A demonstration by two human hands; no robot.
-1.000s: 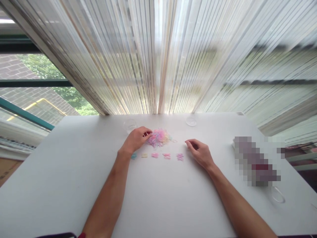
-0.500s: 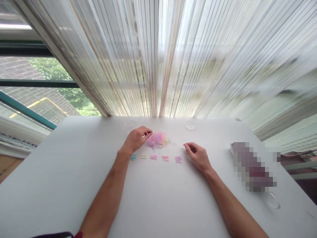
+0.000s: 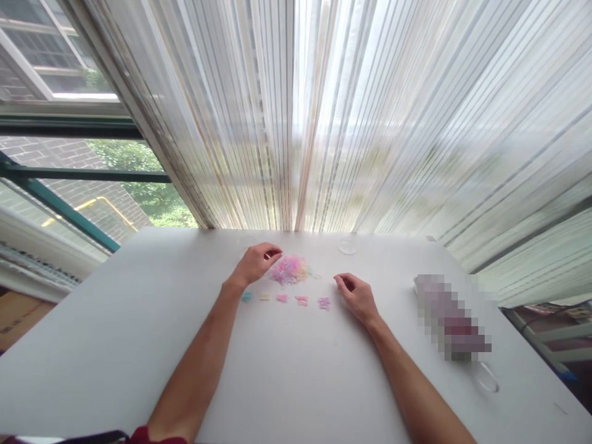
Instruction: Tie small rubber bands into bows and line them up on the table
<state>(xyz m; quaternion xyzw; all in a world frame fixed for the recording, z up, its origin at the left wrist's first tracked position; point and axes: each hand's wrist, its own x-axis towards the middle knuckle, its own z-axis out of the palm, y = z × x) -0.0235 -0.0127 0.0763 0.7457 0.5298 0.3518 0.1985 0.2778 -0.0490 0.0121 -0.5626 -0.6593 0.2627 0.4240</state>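
Note:
A loose pile of thin pastel strands that look like small rubber bands (image 3: pixel 292 269) lies in the middle of the white table (image 3: pixel 287 376). At the pile's upper left edge is my left hand (image 3: pixel 256 264), thumb and forefinger pinched together; whatever they hold is too small to see. My right hand (image 3: pixel 358 297) is right of the pile, just above the table, with its fingers curled and the tips together. Nothing can be made out between them. Small sorted bunches form a row in front of the pile: teal (image 3: pixel 246 297), yellow (image 3: pixel 264 296), pink (image 3: pixel 282 298), coral (image 3: pixel 302 301) and purple (image 3: pixel 324 303).
A clear round dish (image 3: pixel 346 246) stands near the table's back edge. On the right lies a pixelated object (image 3: pixel 456 320) with a pale loop (image 3: pixel 485 377). Striped curtains (image 3: pixel 296 123) hang behind the table, and a window shows at the left.
The view has tilted up, and the table's contents sit slightly lower and further left in it. Both hands keep nearly the same places and closed finger poses. The bunches look unchanged.

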